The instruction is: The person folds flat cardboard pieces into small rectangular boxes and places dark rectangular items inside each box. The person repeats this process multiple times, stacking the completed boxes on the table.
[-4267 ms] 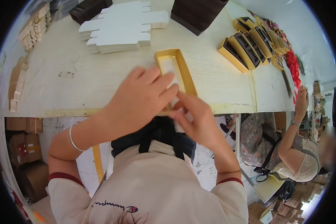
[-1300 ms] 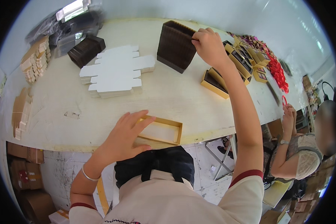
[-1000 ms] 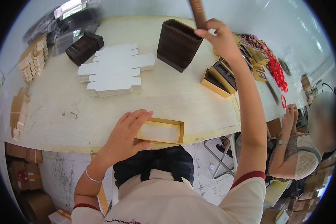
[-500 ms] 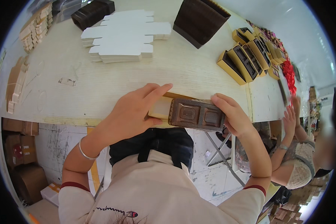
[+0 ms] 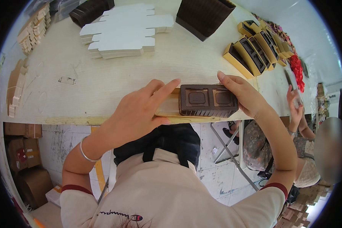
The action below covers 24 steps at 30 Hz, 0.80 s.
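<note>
Table, left to right. Below the tabletop at far left, brown cardboard boxes (image 5: 26, 155) stacked; contents hidden. On the left end of the table, a bundle of flat tan card blanks (image 5: 16, 86), with a heap of folded card pieces (image 5: 34, 29) beyond it. Near the back, a nested stack of dark plastic trays (image 5: 90, 12) lies on its side, just beside a pile of white die-cut carton blanks (image 5: 122, 29), flat.

Front edge, centre: open gold box (image 5: 168, 105), lengthwise to the edge, pale lining showing in its left part. Over its right part, a dark brown plastic tray (image 5: 208, 99), two square recesses side by side, ribbed walls. Cannot tell whether the tray's base touches the lining. Behind, a dark upright tray stack (image 5: 202, 18). To the right, gold boxes (image 5: 251, 56) lean in a row, dark inserts inside; red ribbon (image 5: 298, 71) heaped past them.

Hands. Left hand (image 5: 140, 107): partly open, spanning the gold box's left end, index finger along the far wall, thumb at the near wall, holding it. Right hand (image 5: 244, 94): curled round the tray's right end, gripping it, thumb at the far corner; other fingertips partly hidden. Far right, a co-worker's raised hand (image 5: 293, 102), near the ribbon.
</note>
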{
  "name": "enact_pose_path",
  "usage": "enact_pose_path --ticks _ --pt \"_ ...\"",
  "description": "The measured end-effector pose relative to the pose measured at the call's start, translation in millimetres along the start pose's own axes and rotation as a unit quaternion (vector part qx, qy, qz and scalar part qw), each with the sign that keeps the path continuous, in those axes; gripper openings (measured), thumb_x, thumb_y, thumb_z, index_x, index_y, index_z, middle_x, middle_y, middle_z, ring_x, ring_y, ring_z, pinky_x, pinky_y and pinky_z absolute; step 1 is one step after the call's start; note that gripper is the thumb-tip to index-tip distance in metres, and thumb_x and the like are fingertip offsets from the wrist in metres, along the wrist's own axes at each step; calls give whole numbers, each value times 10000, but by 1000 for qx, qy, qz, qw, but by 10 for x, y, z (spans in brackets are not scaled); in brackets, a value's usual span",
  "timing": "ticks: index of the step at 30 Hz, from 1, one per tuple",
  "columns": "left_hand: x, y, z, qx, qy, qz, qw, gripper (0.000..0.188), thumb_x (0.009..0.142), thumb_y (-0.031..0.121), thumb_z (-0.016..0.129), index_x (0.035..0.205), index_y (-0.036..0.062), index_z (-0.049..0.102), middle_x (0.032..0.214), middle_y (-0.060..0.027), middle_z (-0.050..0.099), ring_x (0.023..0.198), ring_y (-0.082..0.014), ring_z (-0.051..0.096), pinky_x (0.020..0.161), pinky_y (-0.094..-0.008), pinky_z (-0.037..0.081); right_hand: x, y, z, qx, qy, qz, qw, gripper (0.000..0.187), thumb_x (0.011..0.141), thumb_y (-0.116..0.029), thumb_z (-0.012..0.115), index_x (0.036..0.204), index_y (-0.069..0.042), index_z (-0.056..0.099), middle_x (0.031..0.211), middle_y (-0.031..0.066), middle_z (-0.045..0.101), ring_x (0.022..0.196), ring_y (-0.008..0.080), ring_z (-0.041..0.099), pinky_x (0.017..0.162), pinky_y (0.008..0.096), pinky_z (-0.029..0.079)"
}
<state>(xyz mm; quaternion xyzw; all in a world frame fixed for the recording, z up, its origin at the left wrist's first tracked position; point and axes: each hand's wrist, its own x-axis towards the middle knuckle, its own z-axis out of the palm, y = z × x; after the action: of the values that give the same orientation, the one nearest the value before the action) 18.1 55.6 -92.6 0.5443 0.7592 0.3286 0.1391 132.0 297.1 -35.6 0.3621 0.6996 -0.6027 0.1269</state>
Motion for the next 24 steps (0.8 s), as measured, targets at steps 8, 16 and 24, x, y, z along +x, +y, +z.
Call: enact_pose_path --ticks 8,16,24 --pt "29 -68 60 0 26 2 1000 776 698 173 794 1387 141 436 1118 -93 498 865 -296 573 758 -370 491 22 32 420 -252 56 -137 956 525 931 -529 528 1020 -12 526 834 84 565 730 197 558 694 299 459" --pt "-39 -313 -163 -50 -42 19 998 750 683 199 799 1358 128 481 1201 -90 489 968 -286 573 807 -359 492 -231 233 186 -396 -38 -477 784 441 759 -205 758 1131 -28 600 1105 143 510 826 247 571 707 304 484" --pt "67 -320 -233 52 -64 79 993 878 612 355 832 1379 142 463 1248 -124 462 1022 -320 546 844 -403 469 9 208 446 -555 -39 -628 545 270 817 -241 663 908 12 651 893 92 490 679 211 505 610 321 473"
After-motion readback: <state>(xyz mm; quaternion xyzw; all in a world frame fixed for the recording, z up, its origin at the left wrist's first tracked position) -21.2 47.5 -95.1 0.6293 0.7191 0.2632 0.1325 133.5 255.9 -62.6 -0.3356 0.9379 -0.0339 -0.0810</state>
